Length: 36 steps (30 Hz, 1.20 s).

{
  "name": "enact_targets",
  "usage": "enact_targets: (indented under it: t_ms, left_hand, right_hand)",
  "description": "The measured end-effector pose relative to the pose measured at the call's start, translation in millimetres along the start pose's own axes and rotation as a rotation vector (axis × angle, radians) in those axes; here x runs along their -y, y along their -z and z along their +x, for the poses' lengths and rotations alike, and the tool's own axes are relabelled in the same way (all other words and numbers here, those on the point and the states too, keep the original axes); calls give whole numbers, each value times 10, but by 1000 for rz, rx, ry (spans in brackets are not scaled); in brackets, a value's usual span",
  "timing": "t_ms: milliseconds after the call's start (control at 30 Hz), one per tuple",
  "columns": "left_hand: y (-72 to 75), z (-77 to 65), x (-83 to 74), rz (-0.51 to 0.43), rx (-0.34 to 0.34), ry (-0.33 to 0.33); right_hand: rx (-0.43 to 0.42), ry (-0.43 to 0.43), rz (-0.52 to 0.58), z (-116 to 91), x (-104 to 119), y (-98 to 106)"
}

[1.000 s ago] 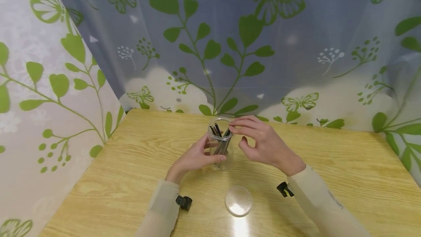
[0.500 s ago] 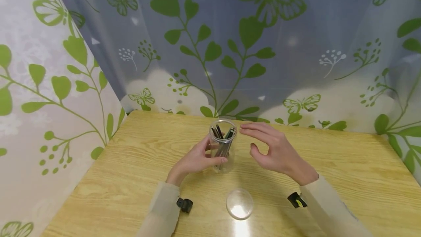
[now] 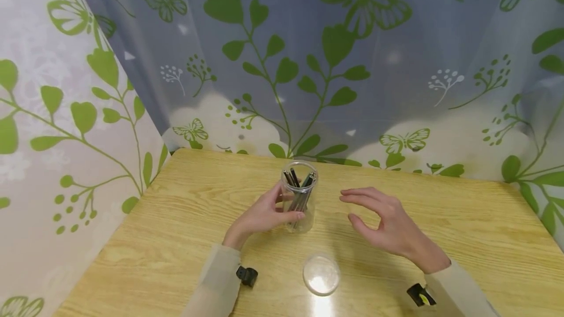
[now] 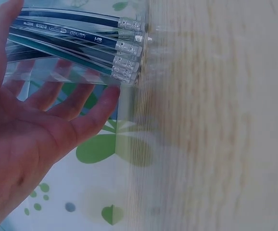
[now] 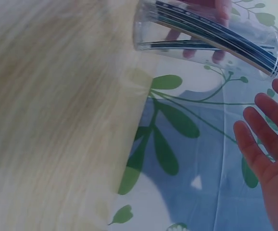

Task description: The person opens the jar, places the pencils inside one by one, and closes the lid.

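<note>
In the head view a clear jar (image 3: 309, 219) stands upright on the table without its lid. Several dark pencils (image 3: 300, 200) lean inside it; the left wrist view shows "HB" printed on one pencil (image 4: 76, 33) and metal-looking ends near the jar's base. My left hand (image 3: 260, 213) holds the jar from the left, thumb across the front and fingers curving behind, partly hidden by it. To the right of the jar, my right hand (image 3: 392, 221) hovers over the table, holding nothing, its fingers loosely bent and the thumb apart from them.
A round clear lid (image 3: 321, 274) lies on the wooden table (image 3: 211, 175) in front of the jar, with light glaring off it. Behind the table hangs a patterned curtain (image 3: 291, 111), and another patterned panel (image 3: 88, 170) borders its left side.
My right hand has drawn away from the jar's rim, moving right and toward me. The pencil ends by its fingers are now uncovered. My left hand and the jar stay put.
</note>
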State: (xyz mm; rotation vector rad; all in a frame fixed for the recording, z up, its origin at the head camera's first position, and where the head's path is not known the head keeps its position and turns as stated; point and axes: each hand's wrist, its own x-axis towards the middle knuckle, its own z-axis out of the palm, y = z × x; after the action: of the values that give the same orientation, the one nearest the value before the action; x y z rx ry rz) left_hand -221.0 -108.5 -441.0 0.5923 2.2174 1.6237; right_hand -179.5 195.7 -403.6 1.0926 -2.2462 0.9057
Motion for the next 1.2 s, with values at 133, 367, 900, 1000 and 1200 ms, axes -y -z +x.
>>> enact_targets:
  t_ms: [133, 367, 900, 1000, 1200]
  left_hand:
    - [-6, -10, 4, -2, -3, 4]
    - [-6, -15, 1, -3, -10, 18]
    - [-2, 3, 12, 1, -11, 22]
    - [-6, 1, 21, 2, -18, 25]
    - [-8, 5, 29, 11, -11, 17]
  right_hand:
    - [14, -29, 2, -105, 0, -7]
    - [65, -51, 42, -278, -5, -72]
    - [350, -206, 188, -500, 33, -207]
    - [411, -241, 172, -517, 47, -233]
    - [507, -225, 106, -532, 95, -302]
